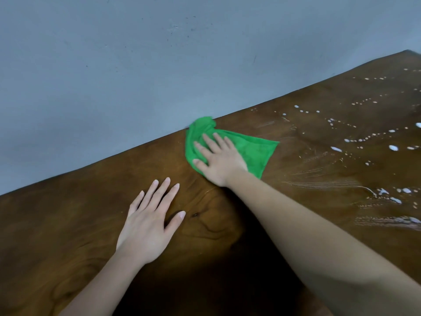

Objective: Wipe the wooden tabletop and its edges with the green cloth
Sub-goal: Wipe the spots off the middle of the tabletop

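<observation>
The dark brown wooden tabletop (79,213) fills the lower half of the head view, its far edge running diagonally up to the right. A green cloth (255,149) lies flat against that far edge, one corner bunched at the edge. My right hand (218,158) presses down on the cloth with fingers spread, arm stretched across the table. My left hand (150,222) rests flat on the bare wood nearer to me, fingers apart, holding nothing.
White droplets and wet streaks (337,142) cover the right part of the tabletop. A plain grey wall (136,65) stands directly behind the table's far edge.
</observation>
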### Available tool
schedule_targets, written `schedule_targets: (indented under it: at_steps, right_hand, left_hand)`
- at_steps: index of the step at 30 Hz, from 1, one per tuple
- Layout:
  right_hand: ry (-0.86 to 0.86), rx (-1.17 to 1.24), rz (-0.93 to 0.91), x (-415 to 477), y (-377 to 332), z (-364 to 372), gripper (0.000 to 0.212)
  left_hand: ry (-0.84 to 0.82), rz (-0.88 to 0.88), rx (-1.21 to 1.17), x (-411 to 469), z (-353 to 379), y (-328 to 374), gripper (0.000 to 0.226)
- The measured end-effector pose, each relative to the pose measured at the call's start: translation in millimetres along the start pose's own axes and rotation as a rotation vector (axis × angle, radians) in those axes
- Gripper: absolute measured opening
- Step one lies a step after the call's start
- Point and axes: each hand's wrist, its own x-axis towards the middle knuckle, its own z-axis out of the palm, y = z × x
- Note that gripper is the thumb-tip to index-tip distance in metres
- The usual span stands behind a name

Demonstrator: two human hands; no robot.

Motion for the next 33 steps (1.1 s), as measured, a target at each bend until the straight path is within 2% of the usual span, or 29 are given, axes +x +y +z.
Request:
schedule_targets:
  at_steps: [5, 13, 19, 33]
  right_hand:
    - [-0.009, 0.006, -0.126, 10.7, -46.4, 8.3, 0.074]
    - [0.025, 0.084, -0.095, 25.5, -21.9, 3.2, 0.069]
    - [0.046, 0.109, 0.026, 37.8, 29.6, -3.4, 0.069]
    - [0.118, 0.109, 0.349, 18.9, 197.3, -35.9, 0.071]
  left_hand:
    - [-0.019, -0.020, -0.001, 2.6, -2.9, 2.1, 0.077]
    - [-0.031, -0.022, -0.028, 4.7, -6.0, 2.9, 0.078]
    - [-0.027, -0.005, -0.007, 16.2, -2.0, 5.5, 0.078]
    - [-0.014, 0.036, 0.071, 77.6, 10.4, 54.2, 0.080]
